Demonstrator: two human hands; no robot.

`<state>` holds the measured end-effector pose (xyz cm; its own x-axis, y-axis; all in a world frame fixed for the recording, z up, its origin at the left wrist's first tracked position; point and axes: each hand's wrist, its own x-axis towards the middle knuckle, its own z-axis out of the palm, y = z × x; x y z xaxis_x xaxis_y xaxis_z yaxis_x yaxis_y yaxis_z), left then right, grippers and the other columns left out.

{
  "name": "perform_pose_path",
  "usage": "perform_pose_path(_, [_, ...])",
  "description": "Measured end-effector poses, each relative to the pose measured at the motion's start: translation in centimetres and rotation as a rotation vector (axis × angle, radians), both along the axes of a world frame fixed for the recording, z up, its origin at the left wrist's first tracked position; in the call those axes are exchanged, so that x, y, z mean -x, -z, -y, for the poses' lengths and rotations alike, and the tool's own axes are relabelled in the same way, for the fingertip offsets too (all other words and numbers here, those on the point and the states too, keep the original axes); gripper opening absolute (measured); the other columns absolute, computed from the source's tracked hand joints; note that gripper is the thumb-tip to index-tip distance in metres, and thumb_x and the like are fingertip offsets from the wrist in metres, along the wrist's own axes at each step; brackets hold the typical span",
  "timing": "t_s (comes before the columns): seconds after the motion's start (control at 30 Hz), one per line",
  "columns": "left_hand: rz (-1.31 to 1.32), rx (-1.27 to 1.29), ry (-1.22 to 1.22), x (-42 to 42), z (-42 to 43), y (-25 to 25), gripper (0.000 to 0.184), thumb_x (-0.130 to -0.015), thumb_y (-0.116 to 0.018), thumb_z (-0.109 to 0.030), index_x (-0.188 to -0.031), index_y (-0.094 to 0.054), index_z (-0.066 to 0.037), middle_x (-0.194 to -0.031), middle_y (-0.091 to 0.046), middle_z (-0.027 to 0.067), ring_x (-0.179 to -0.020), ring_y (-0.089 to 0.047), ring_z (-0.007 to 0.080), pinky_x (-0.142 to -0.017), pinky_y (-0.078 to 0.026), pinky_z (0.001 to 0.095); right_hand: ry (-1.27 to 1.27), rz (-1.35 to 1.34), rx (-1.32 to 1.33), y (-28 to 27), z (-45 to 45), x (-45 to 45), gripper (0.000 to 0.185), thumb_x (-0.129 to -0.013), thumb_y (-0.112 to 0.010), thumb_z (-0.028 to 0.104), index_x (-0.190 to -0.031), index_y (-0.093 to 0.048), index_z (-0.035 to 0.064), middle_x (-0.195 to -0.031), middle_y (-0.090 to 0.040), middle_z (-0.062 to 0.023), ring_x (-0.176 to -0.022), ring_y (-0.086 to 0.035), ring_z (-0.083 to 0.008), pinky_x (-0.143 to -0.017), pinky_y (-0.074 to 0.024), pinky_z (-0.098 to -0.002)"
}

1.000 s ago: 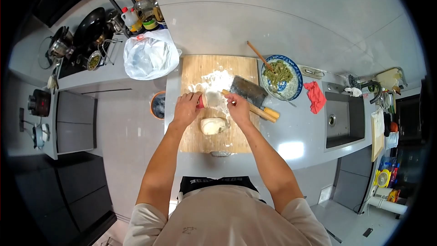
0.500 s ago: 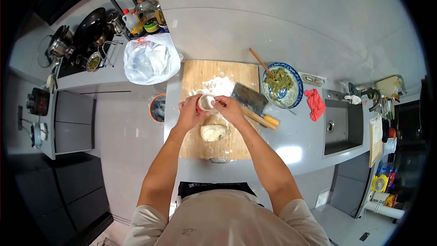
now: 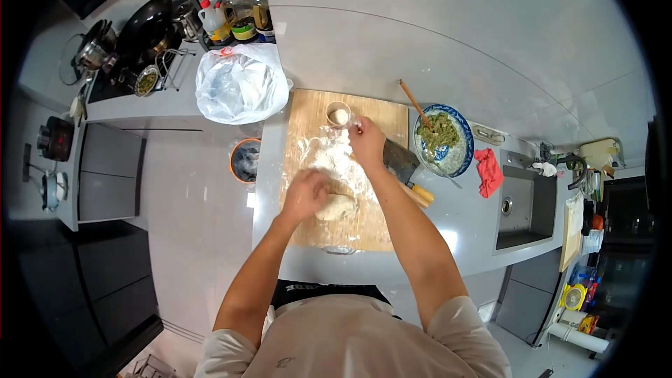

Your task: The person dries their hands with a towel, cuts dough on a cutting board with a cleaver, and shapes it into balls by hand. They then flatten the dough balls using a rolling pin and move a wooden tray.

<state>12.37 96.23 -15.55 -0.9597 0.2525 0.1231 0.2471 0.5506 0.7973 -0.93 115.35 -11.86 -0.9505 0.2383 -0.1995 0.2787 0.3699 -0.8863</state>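
A small round cup [image 3: 339, 114] with white powder inside stands near the far edge of the wooden board [image 3: 392, 231]. Just to its right is my right hand [image 3: 367, 143], fingers drawn together; what they hold, if anything, is too small to make out. My left hand [image 3: 305, 194] hovers at the near left part of the board, its fingers blurred by motion. Beside those fingers lies a pale lump of dough [image 3: 337, 208]. White flour [image 3: 336, 157] is spread across the middle of the board. Partly behind my right forearm are a cleaver [image 3: 401, 161] and a wooden rolling pin [image 3: 414, 196].
A blue-patterned bowl [image 3: 462, 136] of green filling, with a wooden-handled utensil, stands right of the board. Further right are a red cloth [image 3: 488, 172] and the sink [image 3: 525, 199]. A white plastic bag [image 3: 241, 84] sits at back left; an orange-rimmed bucket [image 3: 245, 161] stands below.
The cup has gone from between both hands to the far part of the board. My left hand has moved down toward the dough; my right hand has moved away from me.
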Motion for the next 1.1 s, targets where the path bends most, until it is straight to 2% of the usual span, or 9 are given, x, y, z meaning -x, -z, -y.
perform_pose_path(0.17, [-0.057,0.156,0.113,-3.4,-1.5,-1.1,0.046,-0.081,-0.087,-0.025,-0.121,-0.073,-0.009,-0.126,-0.067,0.0157,-0.116,-0.062,0.0392,-0.1,-0.054,0.0457,-0.753,-0.368,-0.621,3.1,-1.0,-7.3,0.032,-0.091,-0.064,0.005,-0.116,-0.082,0.0131,-0.127,-0.075,-0.0093,-0.124,-0.066,-0.0295,-0.106,-0.0512,-0.0414])
perform_pose_path(0.3, [0.171,0.167,0.044,-4.1,-0.6,-2.0,0.05,-0.08,-0.09,-0.028,-0.122,-0.073,-0.007,-0.119,-0.07,0.0163,-0.108,-0.067,0.0357,-0.094,-0.057,0.0442,-1.081,-0.189,-0.72,0.4,-4.3,-9.9,0.041,-0.088,-0.067,0.006,-0.128,-0.077,0.0132,-0.127,-0.074,-0.0095,-0.12,-0.066,-0.0309,-0.106,-0.0509,-0.0423])
perform_pose_path(0.47, [0.369,-0.099,-0.147,-4.9,-0.8,0.4,0.035,-0.089,-0.084,-0.02,-0.117,-0.073,-0.002,-0.097,-0.073,0.0122,-0.084,-0.071,0.0199,-0.077,-0.056,0.0339,-0.54,0.056,-0.07,1.6,-4.1,-15.6,0.035,-0.091,-0.076,0.01,-0.125,-0.071,0.0041,-0.114,-0.073,-0.0156,-0.094,-0.072,-0.028,-0.085,-0.0593,-0.0399])
perform_pose_path(0.53, [0.375,-0.136,-0.138,-5.7,-1.2,0.1,0.028,-0.094,-0.075,-0.02,-0.115,-0.074,-0.002,-0.095,-0.074,0.0161,-0.086,-0.072,0.0315,-0.08,-0.057,0.0393,-0.43,0.122,0.226,3.4,-3.2,-16.8,0.036,-0.088,-0.079,0.004,-0.123,-0.069,0.004,-0.106,-0.072,-0.0143,-0.09,-0.071,-0.0235,-0.079,-0.0593,-0.0341])
perform_pose_path(0.63, [0.196,-0.367,-0.534,-5.7,-2.6,0.3,0.024,-0.105,-0.059,-0.02,-0.103,-0.073,-0.001,-0.093,-0.072,0.0174,-0.086,-0.069,0.0342,-0.079,-0.054,0.0439,-0.529,-0.08,0.118,3.5,-2.5,-19.1,0.036,-0.087,-0.077,-0.003,-0.121,-0.068,0.0068,-0.115,-0.064,-0.0132,-0.092,-0.072,-0.0233,-0.079,-0.0608,-0.0323])
perform_pose_path(0.73, [-0.041,0.02,-0.251,-5.2,-4.0,1.6,0.028,-0.111,-0.057,-0.026,-0.106,-0.074,-0.004,-0.089,-0.07,0.0131,-0.089,-0.065,0.0336,-0.084,-0.052,0.0456,-0.615,-0.191,0.125,2.3,-2.2,-21.1,0.034,-0.088,-0.074,-0.004,-0.12,-0.068,0.0073,-0.127,-0.056,-0.0133,-0.094,-0.072,-0.0251,-0.081,-0.0622,-0.0331])
perform_pose_path(1.0, [-0.153,0.338,-0.373,-2.1,-4.6,4.3,0.023,-0.105,-0.061,-0.029,-0.102,-0.074,-0.01,-0.109,-0.068,0.0116,-0.108,-0.059,0.0365,-0.094,-0.044,0.0507,-0.419,-0.135,-0.217,6.0,-0.1,-15.8,0.032,-0.082,-0.077,0.005,-0.115,-0.072,0.0037,-0.093,-0.067,-0.0205,-0.089,-0.069,-0.0394,-0.078,-0.0562,-0.0459])
perform_pose_path(1.07, [-0.116,0.312,-0.377,-1.8,-3.8,3.5,0.026,-0.108,-0.058,-0.029,-0.104,-0.074,-0.009,-0.108,-0.07,0.0128,-0.104,-0.061,0.0367,-0.093,-0.047,0.051,-0.454,-0.07,-0.228,4.6,0.7,-14.6,0.034,-0.083,-0.076,0.006,-0.116,-0.072,0.0058,-0.102,-0.067,-0.0206,-0.091,-0.069,-0.0404,-0.083,-0.057,-0.0463])
perform_pose_path(1.1, [0.249,-0.28,-0.493,-1.8,-3.2,3.4,0.029,-0.11,-0.054,-0.028,-0.107,-0.074,-0.007,-0.11,-0.071,0.0153,-0.102,-0.062,0.0381,-0.093,-0.048,0.05,-0.457,-0.081,-0.226,3.4,0.9,-15.1,0.034,-0.083,-0.076,0.006,-0.116,-0.072,0.0058,-0.102,-0.067,-0.0206,-0.091,-0.069,-0.0404,-0.083,-0.057,-0.0463])
